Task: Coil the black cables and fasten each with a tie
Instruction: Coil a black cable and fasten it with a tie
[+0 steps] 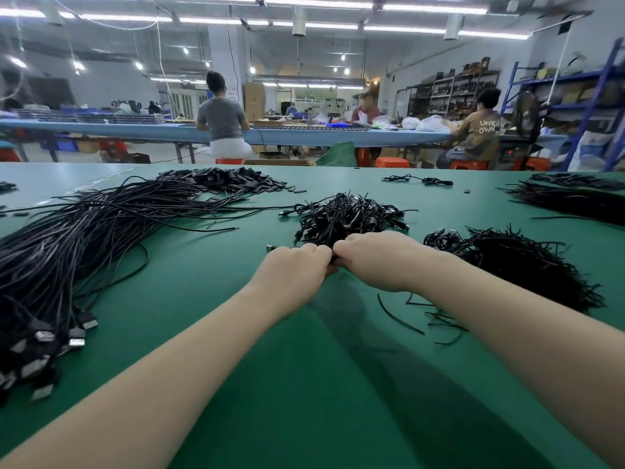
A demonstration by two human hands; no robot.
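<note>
Both fists meet at mid-table: left hand (297,265) and right hand (375,257) curl around a small black coiled cable (333,258), just before the heap of tied black cable coils (345,214) on the green table (270,350).

surface: green table (209,299); left: loose cables (77,238); centre: coiled cables (341,214); right: ties (527,265)

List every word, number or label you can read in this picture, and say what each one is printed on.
"UNK... OWN": pale letters on the back of the brown shirt of the person seated at the far right bench; the ends of both lines are cut off by folds.
Cartons and boxes on the shelves: any print is too small and blurred to read.
Cable plugs at the left: no readable marking.
</note>
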